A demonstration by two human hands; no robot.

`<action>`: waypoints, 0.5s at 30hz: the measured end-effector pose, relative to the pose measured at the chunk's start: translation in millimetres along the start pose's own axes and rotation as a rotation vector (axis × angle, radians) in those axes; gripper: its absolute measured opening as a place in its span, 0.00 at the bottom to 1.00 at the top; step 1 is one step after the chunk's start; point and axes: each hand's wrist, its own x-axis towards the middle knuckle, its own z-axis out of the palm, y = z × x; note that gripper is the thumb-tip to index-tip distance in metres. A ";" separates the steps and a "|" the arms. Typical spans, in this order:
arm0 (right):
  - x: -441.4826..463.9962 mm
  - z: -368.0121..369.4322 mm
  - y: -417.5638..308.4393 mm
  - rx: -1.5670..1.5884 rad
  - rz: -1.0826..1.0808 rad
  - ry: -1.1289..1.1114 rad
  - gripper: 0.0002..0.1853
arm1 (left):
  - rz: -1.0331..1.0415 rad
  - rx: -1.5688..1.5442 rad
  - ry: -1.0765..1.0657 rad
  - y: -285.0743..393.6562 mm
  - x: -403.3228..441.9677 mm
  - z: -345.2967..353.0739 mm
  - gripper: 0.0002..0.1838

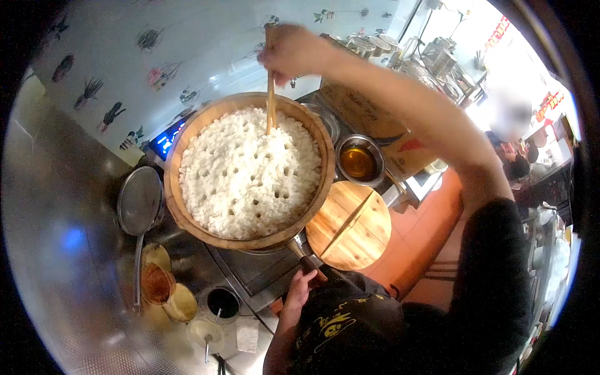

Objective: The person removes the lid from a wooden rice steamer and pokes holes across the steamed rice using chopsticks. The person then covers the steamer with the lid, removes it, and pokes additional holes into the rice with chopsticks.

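A round wooden steamer tub (pixel 177 215) is filled with white cooked rice (pixel 231 159), its surface dotted with many small holes. Above its far side, my right hand (pixel 294 53) is closed around wooden chopsticks (pixel 271 103) held upright together, their lower ends in the rice. Down at the near side, my left hand (pixel 300 287) is closed at the end of a dark handle (pixel 310 267), which sticks out from a pan beneath the tub; most of that pan is hidden.
Right of the tub are a metal bowl of amber liquid (pixel 359 161), a round wooden lid (pixel 350 228) and a cardboard box (pixel 350 112). A long-handled strainer (pixel 140 203) leans left. Small seasoning containers (pixel 181 303) stand front left. Another person (pixel 511 115) is blurred far right.
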 end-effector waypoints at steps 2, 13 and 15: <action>-11.0 32.6 -23.3 0.226 0.282 -0.044 0.19 | -0.019 -0.005 0.026 8.5 -6.8 7.4 0.10; -2.3 30.5 -0.6 0.262 -0.361 -0.106 0.15 | 0.060 -0.069 0.042 -8.8 6.9 2.1 0.11; 10.4 22.0 -13.1 -0.106 -0.464 -0.412 0.11 | 0.055 -0.062 0.068 -5.3 5.8 2.0 0.11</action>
